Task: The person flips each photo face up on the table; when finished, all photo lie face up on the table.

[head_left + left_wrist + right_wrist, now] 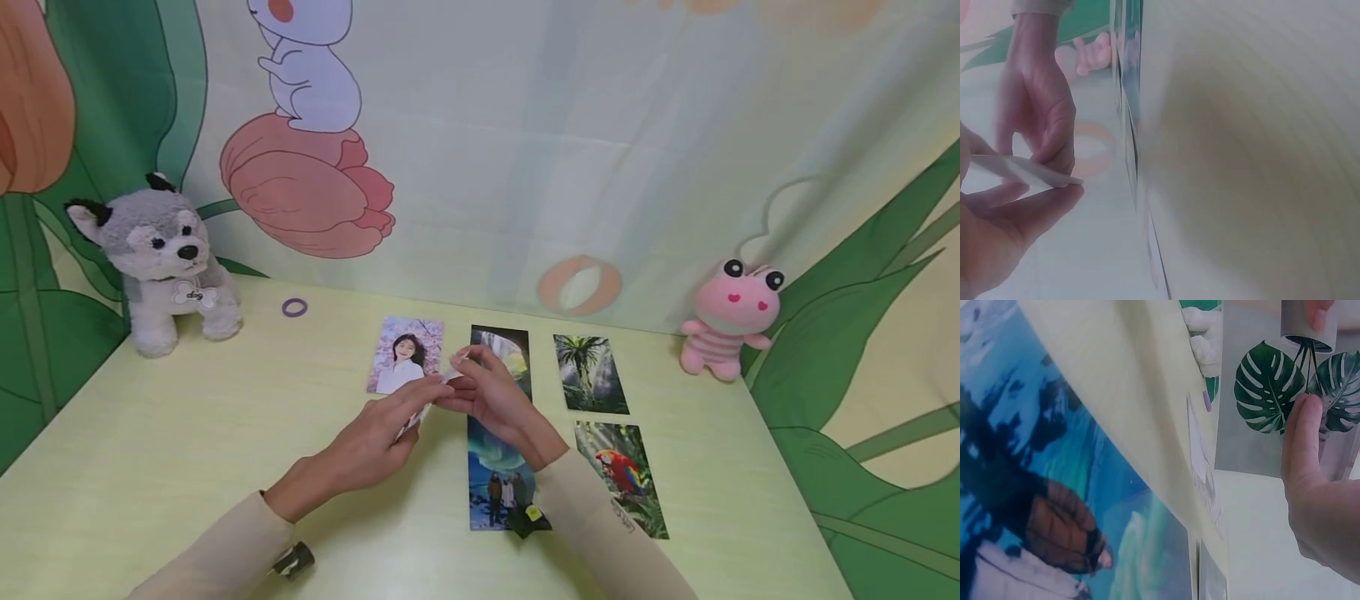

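Note:
Both hands meet above the middle of the table around a held photo card [1254,450], which shows a potted plant with split green leaves. My left hand [378,433] grips it with fingers on top and thumb beneath; in the left wrist view the card [1022,169] appears edge-on between the fingers. The right hand [495,400] pinches its far end between thumb and fingers, two fingers [1304,431] lying across the picture. Behind the hands lies a portrait photo [397,358] with pink blossoms. A waterfall photo [495,337] and an aurora photo [487,467] are partly hidden by the right hand and forearm.
To the right lie a hanging-fern photo [591,375] and a parrot photo [626,471]. A plush husky [168,258] sits at the back left, near a purple ring [295,307]. The pink plush frog [731,317] stands at the back right. A printed cloth [465,167] hangs behind the table.

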`<control>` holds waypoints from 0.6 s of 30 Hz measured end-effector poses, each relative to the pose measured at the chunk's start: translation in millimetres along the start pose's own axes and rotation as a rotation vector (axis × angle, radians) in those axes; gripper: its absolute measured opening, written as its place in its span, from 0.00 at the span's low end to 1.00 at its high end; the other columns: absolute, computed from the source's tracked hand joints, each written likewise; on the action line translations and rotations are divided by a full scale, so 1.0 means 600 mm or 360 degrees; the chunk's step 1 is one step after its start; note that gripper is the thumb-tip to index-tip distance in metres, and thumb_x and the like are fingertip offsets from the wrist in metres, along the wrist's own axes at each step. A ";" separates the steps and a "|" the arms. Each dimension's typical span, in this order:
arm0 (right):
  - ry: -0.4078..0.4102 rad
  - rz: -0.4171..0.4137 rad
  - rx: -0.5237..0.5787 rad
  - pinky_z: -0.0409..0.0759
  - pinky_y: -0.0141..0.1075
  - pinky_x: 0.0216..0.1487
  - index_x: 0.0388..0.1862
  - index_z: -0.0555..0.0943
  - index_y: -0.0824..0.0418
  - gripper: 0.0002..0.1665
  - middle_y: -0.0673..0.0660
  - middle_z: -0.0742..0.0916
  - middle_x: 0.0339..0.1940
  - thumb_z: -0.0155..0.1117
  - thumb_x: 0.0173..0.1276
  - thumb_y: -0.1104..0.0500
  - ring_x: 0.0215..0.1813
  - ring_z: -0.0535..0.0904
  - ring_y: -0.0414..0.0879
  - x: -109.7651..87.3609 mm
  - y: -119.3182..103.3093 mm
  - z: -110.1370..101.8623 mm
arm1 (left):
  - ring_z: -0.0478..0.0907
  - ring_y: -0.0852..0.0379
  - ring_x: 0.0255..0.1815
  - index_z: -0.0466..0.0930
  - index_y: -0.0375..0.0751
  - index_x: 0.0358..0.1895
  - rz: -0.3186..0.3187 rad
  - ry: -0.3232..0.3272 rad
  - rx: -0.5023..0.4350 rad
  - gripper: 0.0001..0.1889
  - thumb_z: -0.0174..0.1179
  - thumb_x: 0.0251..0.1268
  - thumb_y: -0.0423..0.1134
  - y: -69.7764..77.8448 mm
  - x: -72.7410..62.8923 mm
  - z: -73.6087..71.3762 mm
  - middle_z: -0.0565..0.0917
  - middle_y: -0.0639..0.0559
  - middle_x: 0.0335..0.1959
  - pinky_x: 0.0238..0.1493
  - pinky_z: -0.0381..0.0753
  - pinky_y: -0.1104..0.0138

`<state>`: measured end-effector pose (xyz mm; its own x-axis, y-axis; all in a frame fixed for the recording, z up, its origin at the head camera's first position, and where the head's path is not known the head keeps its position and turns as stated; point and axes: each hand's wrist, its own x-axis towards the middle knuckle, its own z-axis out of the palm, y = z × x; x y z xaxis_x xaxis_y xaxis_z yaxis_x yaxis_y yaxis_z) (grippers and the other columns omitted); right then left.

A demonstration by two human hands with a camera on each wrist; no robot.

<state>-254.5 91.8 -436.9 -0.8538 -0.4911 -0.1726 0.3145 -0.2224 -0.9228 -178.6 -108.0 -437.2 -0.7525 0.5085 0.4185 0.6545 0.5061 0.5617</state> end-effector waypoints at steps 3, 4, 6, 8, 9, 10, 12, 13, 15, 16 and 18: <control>0.0010 -0.0006 0.0005 0.85 0.40 0.50 0.51 0.64 0.54 0.11 0.56 0.87 0.35 0.53 0.79 0.53 0.39 0.89 0.46 0.001 0.002 0.000 | 0.74 0.46 0.69 0.68 0.42 0.70 0.0022 0.0065 -0.0017 0.32 0.51 0.63 0.18 -0.003 0.001 0.003 0.73 0.43 0.71 0.62 0.78 0.52; 0.0020 -0.0008 0.0007 0.85 0.40 0.50 0.52 0.63 0.53 0.12 0.56 0.87 0.35 0.53 0.79 0.52 0.40 0.89 0.47 0.001 0.003 0.000 | 0.76 0.47 0.67 0.67 0.42 0.71 0.0014 0.0085 -0.0028 0.32 0.50 0.63 0.18 -0.004 0.001 0.003 0.73 0.43 0.71 0.61 0.78 0.53; 0.0039 -0.0020 -0.0017 0.85 0.41 0.52 0.56 0.62 0.53 0.17 0.58 0.88 0.38 0.54 0.78 0.48 0.41 0.89 0.48 0.001 0.004 0.002 | 0.82 0.50 0.55 0.67 0.42 0.71 -0.0027 0.0132 -0.0057 0.31 0.49 0.65 0.19 -0.004 0.002 0.003 0.80 0.42 0.63 0.54 0.82 0.59; 0.0047 -0.0019 -0.0074 0.84 0.42 0.53 0.63 0.60 0.52 0.25 0.62 0.88 0.43 0.55 0.77 0.44 0.43 0.89 0.49 0.001 0.007 0.005 | 0.82 0.55 0.35 0.66 0.43 0.71 -0.0083 0.0203 -0.0109 0.30 0.48 0.66 0.19 -0.004 0.006 0.000 0.84 0.41 0.50 0.38 0.81 0.66; 0.0046 -0.0010 -0.0104 0.84 0.42 0.54 0.67 0.58 0.52 0.29 0.65 0.86 0.46 0.55 0.77 0.43 0.44 0.89 0.49 0.001 0.009 0.007 | 0.78 0.58 0.31 0.66 0.44 0.70 -0.0113 0.0254 -0.0151 0.29 0.47 0.67 0.20 -0.003 0.007 -0.001 0.84 0.41 0.46 0.32 0.77 0.68; 0.0045 0.0005 -0.0127 0.84 0.42 0.54 0.72 0.54 0.51 0.35 0.67 0.85 0.52 0.55 0.76 0.43 0.45 0.89 0.49 0.000 0.011 0.009 | 0.72 0.61 0.24 0.66 0.44 0.69 -0.0138 0.0312 -0.0206 0.28 0.46 0.69 0.21 -0.002 0.009 -0.003 0.83 0.41 0.41 0.26 0.71 0.70; 0.0019 0.0048 -0.0145 0.83 0.43 0.55 0.80 0.43 0.48 0.44 0.71 0.80 0.59 0.55 0.77 0.43 0.47 0.88 0.49 -0.001 0.016 0.011 | 0.61 0.64 0.15 0.65 0.44 0.68 -0.0181 0.0417 -0.0318 0.26 0.45 0.70 0.21 0.000 0.013 -0.005 0.76 0.42 0.25 0.17 0.63 0.72; 0.0011 0.0068 -0.0138 0.83 0.42 0.55 0.81 0.37 0.47 0.47 0.72 0.79 0.61 0.54 0.77 0.44 0.46 0.88 0.49 -0.002 0.019 0.013 | 0.61 0.65 0.14 0.64 0.44 0.68 -0.0193 0.0464 -0.0369 0.25 0.45 0.71 0.21 0.001 0.015 -0.006 0.75 0.42 0.25 0.15 0.62 0.72; -0.0006 0.0070 -0.0074 0.83 0.42 0.55 0.82 0.37 0.47 0.45 0.70 0.78 0.62 0.52 0.79 0.48 0.44 0.88 0.48 -0.003 0.024 0.016 | 0.67 0.63 0.18 0.63 0.43 0.68 -0.0205 0.0546 -0.0461 0.25 0.44 0.71 0.22 0.003 0.017 -0.004 0.78 0.38 0.29 0.17 0.66 0.72; -0.0011 0.0055 -0.0042 0.84 0.41 0.54 0.81 0.38 0.46 0.43 0.68 0.79 0.60 0.51 0.80 0.50 0.43 0.88 0.47 -0.003 0.027 0.018 | 0.69 0.61 0.18 0.62 0.43 0.69 -0.0212 0.0580 -0.0493 0.25 0.44 0.71 0.22 0.004 0.018 -0.002 0.78 0.37 0.30 0.18 0.69 0.71; -0.0009 0.0017 0.0018 0.85 0.40 0.52 0.78 0.47 0.47 0.35 0.65 0.82 0.55 0.50 0.81 0.54 0.40 0.88 0.46 -0.001 0.031 0.021 | 0.77 0.53 0.27 0.62 0.42 0.68 -0.0234 0.0644 -0.0538 0.25 0.44 0.71 0.22 0.006 0.019 0.003 0.81 0.34 0.38 0.24 0.75 0.68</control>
<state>-242.6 77.3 -449.6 -0.8481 -0.4981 -0.1808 0.3285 -0.2265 -0.9169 -184.7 -99.3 -431.8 -0.8464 0.1068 0.5217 0.5300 0.2656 0.8054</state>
